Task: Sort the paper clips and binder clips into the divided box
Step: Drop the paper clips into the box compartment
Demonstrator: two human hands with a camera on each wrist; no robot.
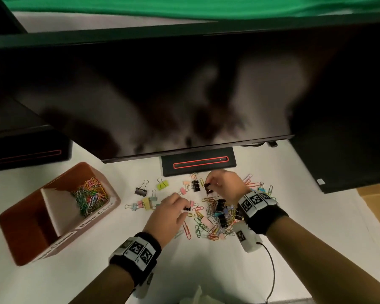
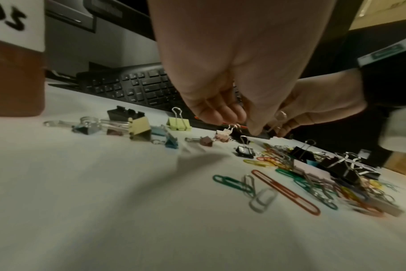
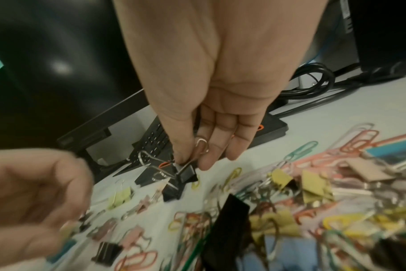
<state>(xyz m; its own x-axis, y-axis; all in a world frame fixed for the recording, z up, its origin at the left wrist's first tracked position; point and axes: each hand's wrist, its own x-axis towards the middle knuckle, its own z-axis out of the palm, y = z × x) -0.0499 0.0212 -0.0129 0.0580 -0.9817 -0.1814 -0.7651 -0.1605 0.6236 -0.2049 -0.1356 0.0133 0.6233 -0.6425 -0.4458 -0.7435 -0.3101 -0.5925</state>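
A brown divided box [image 1: 20,233] stands at the left; its far compartment holds coloured paper clips [image 1: 90,194]. A mixed pile of paper clips and binder clips [image 1: 217,216] lies on the white table. My right hand [image 1: 208,183] [image 3: 190,161] pinches the wire handle of a small black binder clip [image 3: 186,172] just above the table, with another black clip [image 3: 172,192] under it. My left hand [image 1: 182,207] [image 2: 239,124] hovers with loosely curled fingers just over a small black binder clip [image 2: 243,151] and holds nothing.
Loose binder clips lie between box and pile: black [image 1: 141,189], lime [image 1: 162,183], yellow [image 1: 147,203]. A dark monitor [image 1: 184,95] overhangs the table, its base [image 1: 199,164] just behind the hands. A keyboard [image 2: 139,88] sits under it. Cables [image 3: 313,80] lie at the right rear.
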